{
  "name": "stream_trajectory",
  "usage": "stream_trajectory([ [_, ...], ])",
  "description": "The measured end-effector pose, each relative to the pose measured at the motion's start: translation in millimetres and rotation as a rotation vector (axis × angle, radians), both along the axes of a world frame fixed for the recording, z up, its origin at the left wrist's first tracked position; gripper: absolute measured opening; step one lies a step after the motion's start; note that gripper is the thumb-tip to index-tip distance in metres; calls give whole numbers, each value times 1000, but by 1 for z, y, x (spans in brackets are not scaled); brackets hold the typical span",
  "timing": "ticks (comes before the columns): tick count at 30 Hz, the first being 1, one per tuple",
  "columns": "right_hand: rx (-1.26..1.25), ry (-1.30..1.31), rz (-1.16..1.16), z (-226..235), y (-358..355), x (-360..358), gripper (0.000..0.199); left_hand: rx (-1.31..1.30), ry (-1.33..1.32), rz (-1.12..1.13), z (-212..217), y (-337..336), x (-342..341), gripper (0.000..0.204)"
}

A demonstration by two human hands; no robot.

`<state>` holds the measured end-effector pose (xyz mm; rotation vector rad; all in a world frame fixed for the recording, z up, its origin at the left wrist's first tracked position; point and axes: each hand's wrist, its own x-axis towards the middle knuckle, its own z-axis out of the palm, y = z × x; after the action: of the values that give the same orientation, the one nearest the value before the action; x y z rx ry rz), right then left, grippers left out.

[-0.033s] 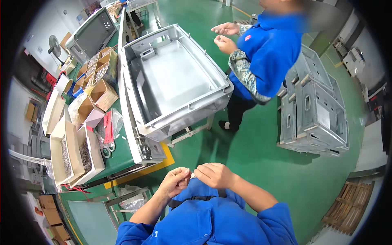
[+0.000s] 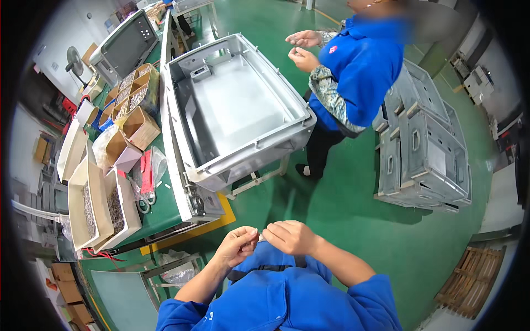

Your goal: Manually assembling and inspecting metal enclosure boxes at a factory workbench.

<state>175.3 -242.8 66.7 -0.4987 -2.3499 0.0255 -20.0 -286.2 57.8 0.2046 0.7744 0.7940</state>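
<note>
Off the bench's (image 2: 167,207) near right corner, left hand (image 2: 237,248) and right hand (image 2: 292,236) have fingers bent closed; contents cannot be told. Crate (image 2: 254,161) stands along the bench's right edge. A loose pinch could drop anything held.

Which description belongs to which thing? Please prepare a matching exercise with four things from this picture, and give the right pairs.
Column 1
1. Left hand
2. Crates
3. Wooden pallet
4. Fan

Column 2
A. Brown, near the lower right
B. Dark, at the upper left
C. Close beside the right hand
D. Grey, stacked

Pairs: 1-C, 2-D, 3-A, 4-B
</note>
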Motion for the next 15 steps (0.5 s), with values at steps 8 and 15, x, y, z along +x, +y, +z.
stream_trajectory([
  [8, 51, -36, 46, 5, 0, 3, 20, -17, -20, 12, -2, -4, 1, 12],
  [15, 57, -51, 81, 7, -1, 2, 19, -4, 13, -7, 1, -9, 3, 14],
])
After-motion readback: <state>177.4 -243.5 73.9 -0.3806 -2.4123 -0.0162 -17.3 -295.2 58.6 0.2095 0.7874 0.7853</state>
